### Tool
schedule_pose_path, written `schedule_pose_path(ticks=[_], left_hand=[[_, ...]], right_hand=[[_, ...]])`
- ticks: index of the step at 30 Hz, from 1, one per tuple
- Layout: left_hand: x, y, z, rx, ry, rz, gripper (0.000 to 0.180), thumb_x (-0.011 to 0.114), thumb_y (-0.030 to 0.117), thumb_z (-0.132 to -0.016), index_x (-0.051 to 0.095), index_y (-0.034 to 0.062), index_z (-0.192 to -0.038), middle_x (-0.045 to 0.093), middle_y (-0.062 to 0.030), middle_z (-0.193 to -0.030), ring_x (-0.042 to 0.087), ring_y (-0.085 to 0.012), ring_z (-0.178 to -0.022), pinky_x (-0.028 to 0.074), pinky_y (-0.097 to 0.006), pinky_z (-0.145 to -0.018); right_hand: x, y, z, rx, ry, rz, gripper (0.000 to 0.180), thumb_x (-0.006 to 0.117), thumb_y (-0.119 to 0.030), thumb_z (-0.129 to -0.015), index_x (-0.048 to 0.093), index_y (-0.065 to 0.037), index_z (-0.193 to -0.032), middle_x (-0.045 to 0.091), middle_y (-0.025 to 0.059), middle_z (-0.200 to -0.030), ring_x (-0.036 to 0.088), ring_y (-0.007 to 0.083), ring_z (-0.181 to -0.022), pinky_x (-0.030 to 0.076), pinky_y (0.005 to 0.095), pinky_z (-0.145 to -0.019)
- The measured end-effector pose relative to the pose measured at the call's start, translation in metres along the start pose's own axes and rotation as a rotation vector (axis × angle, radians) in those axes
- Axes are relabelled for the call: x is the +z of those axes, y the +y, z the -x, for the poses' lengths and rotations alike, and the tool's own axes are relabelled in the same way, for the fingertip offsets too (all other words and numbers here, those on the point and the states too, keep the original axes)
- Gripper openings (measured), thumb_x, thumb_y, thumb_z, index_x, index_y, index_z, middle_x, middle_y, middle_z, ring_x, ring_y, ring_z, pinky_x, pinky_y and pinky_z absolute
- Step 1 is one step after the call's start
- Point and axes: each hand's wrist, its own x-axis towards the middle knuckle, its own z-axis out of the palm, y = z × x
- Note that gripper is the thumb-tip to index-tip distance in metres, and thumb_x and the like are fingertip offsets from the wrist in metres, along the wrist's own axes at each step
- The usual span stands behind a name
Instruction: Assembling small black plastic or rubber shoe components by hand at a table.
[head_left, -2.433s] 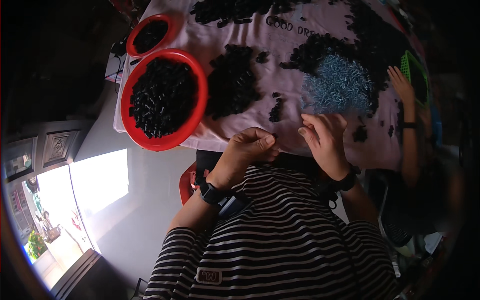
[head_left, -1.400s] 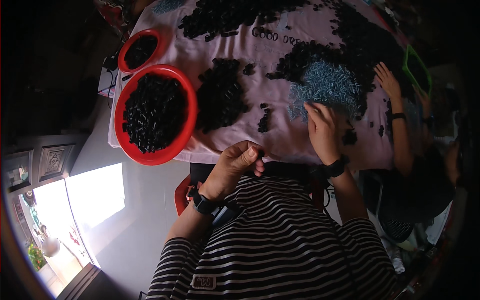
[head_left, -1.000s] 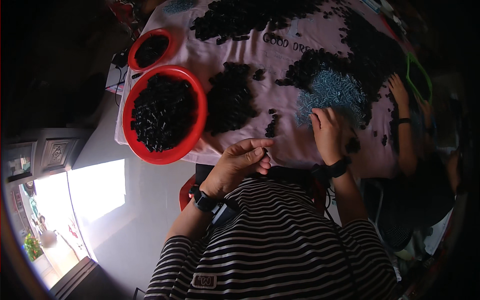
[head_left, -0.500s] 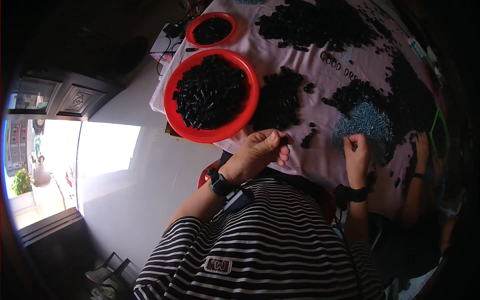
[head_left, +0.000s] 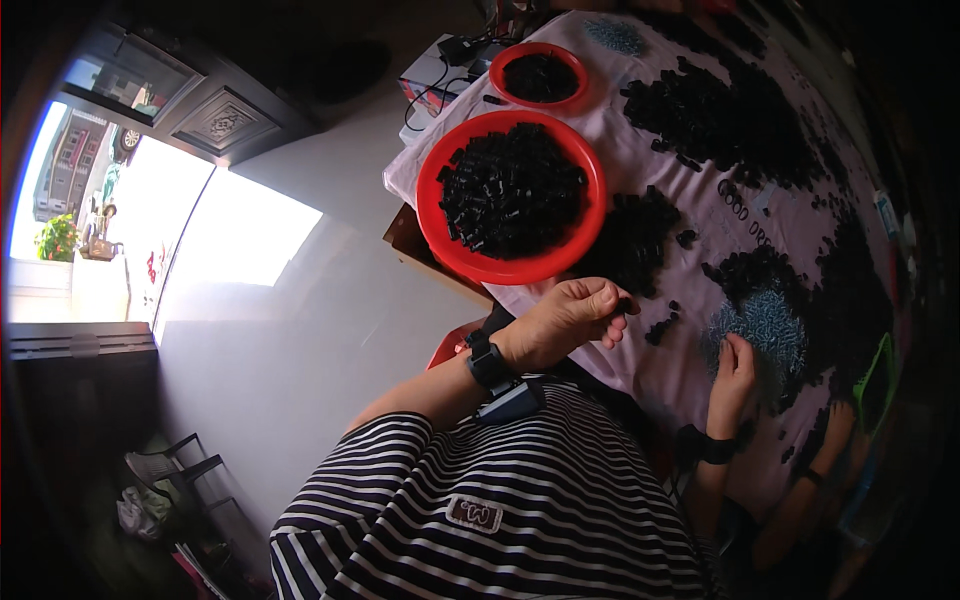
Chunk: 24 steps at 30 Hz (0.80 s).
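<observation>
My left hand [head_left: 572,318] is closed, with a small black plastic piece [head_left: 626,304] pinched between thumb and forefinger. It is just in front of a heap of similar black pieces [head_left: 640,235], close to the rim of a large red basin [head_left: 598,210] full of them. My right hand [head_left: 732,378] has thumb and fingers pinched together at the near left edge of a pile of small bluish-silver screws [head_left: 768,330]. Whatever lies between those fingertips is too small to make out. More black pieces [head_left: 750,268] border the screws on the far side.
A smaller red basin [head_left: 578,75] with black pieces stands farther back. Large black heaps [head_left: 700,115] and another screw pile [head_left: 615,37] lie on the pink cloth [head_left: 585,370]. At right are another person's hand [head_left: 836,428] and a green-rimmed object [head_left: 876,385]. A box [head_left: 432,75] with cables sits behind.
My view has turned, so the table and basins appear farther right and lower. My left hand still pinches the black piece, and my right hand stays at the screw pile's edge.
</observation>
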Motion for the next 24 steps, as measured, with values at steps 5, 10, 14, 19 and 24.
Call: schedule_pose_path(ticks=[5, 10, 14, 19, 24], left_hand=[[-0.002, 0.017, 0.002, 0.048, 0.050, -0.139, 0.040, 0.070, 0.037, -0.099, 0.066, 0.0028, -0.121, 0.069, -0.0035, -0.103, 0.066, -0.0108, -0.084, 0.055, -0.028, -0.073], [0.001, 0.060, 0.000, 0.278, 0.478, -0.849, 0.040, 0.076, 0.026, -0.096, 0.066, 0.0036, -0.128, 0.068, -0.0021, -0.102, 0.067, -0.0136, -0.093, 0.054, -0.028, -0.080], [-0.019, 0.088, -0.001, 0.584, 0.844, -1.727, 0.059, 0.078, 0.020, -0.088, 0.059, 0.0052, -0.142, 0.066, -0.0157, -0.113, 0.068, -0.0280, -0.098, 0.055, -0.038, -0.087], [-0.009, 0.068, -0.009, 0.730, 0.899, -1.889, 0.050, 0.076, 0.016, -0.087, 0.065, 0.0096, -0.135, 0.066, -0.0160, -0.115, 0.066, -0.0338, -0.104, 0.053, -0.043, -0.092], [0.013, 0.012, -0.034, 0.584, 0.428, -1.801, 0.022, 0.074, 0.016, -0.087, 0.072, 0.0102, -0.108, 0.067, -0.0099, -0.098, 0.065, -0.0323, -0.097, 0.055, -0.043, -0.082]], right_hand=[[-0.005, 0.001, -0.001, -0.031, 0.002, 0.070, 0.009, 0.065, -0.005, -0.100, 0.067, 0.001, -0.107, 0.069, 0.0124, -0.095, 0.067, 0.0257, -0.089, 0.054, 0.0345, -0.081], [-0.006, 0.010, 0.003, -0.029, 0.084, 0.123, 0.011, 0.066, -0.005, -0.099, 0.067, 0.000, -0.108, 0.070, 0.0127, -0.097, 0.067, 0.0266, -0.089, 0.054, 0.0358, -0.080], [-0.005, 0.003, 0.003, -0.079, 0.093, 0.186, 0.013, 0.065, -0.005, -0.099, 0.067, -0.001, -0.111, 0.071, 0.0142, -0.101, 0.068, 0.0286, -0.091, 0.054, 0.0378, -0.081], [0.001, 0.001, 0.005, -0.120, 0.125, 0.229, 0.013, 0.065, -0.005, -0.099, 0.067, -0.002, -0.111, 0.070, 0.0148, -0.101, 0.067, 0.0306, -0.091, 0.053, 0.0403, -0.080], [0.001, -0.004, 0.005, -0.117, 0.088, 0.194, 0.010, 0.069, -0.008, -0.097, 0.069, -0.003, -0.105, 0.070, 0.0139, -0.098, 0.066, 0.0327, -0.085, 0.051, 0.0417, -0.079]])
